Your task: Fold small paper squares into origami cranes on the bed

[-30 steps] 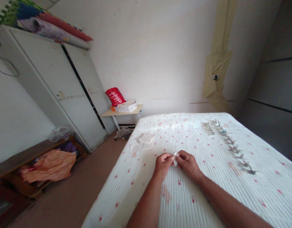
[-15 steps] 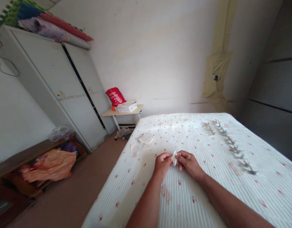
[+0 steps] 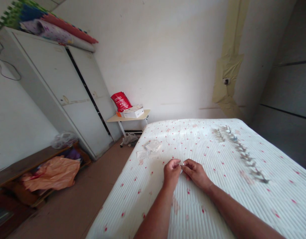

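Note:
Between my fingertips is a small piece of folded white paper, mostly hidden by the fingers. My left hand pinches it from the left, and my right hand pinches it from the right, the two nearly touching. Both are over the middle of a white quilted mattress with red dots. Flat paper sheets lie beyond my left hand. To the right, several small folded paper figures stand in a long row, with a shorter row beside its far end.
Behind the mattress at the left, a small table holds a red bag and a white box. A grey cabinet and a low wooden bench with an orange cloth stand at the left.
The paper has turned between my fingers and now shows less of itself. My fingertips have come closer together; my left hand has shifted slightly right.

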`<state>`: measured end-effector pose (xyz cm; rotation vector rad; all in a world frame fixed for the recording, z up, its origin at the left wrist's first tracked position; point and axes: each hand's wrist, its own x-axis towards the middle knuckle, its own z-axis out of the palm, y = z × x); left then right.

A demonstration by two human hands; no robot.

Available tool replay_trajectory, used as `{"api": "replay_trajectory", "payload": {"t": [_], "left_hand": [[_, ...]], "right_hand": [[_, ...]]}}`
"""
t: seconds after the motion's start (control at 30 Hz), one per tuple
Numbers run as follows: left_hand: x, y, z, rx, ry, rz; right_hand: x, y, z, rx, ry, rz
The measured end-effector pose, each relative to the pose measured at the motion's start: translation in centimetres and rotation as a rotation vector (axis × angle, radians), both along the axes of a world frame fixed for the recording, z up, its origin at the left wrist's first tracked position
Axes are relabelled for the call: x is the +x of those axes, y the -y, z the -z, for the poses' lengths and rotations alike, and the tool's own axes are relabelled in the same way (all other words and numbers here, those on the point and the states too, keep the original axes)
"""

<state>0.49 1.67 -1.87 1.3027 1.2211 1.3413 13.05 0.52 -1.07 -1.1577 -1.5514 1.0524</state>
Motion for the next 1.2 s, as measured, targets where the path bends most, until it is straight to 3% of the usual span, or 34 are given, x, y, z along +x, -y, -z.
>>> {"api": "replay_trajectory", "payload": {"t": [0.33,0.83,1.03,1.2], "left_hand": [[0.1,0.4,0.2,0.088,-0.102,0.051],[-0.3,0.4,0.0,0.030,0.032,0.170],[-0.6,0.5,-0.3,-0.019,0.023,0.258],[-0.6,0.5,-0.2,-0.015,-0.013,0.256]], "right_hand": [[0.4,-0.5,0.6,0.156,0.175,0.098],[0.6,-0.6,-0.5,0.028,0.054,0.062],[1.1,-1.1,0.0,0.035,0.078,0.086],[1.7,-1.2,0.1,0.001,0.030,0.018]]}}
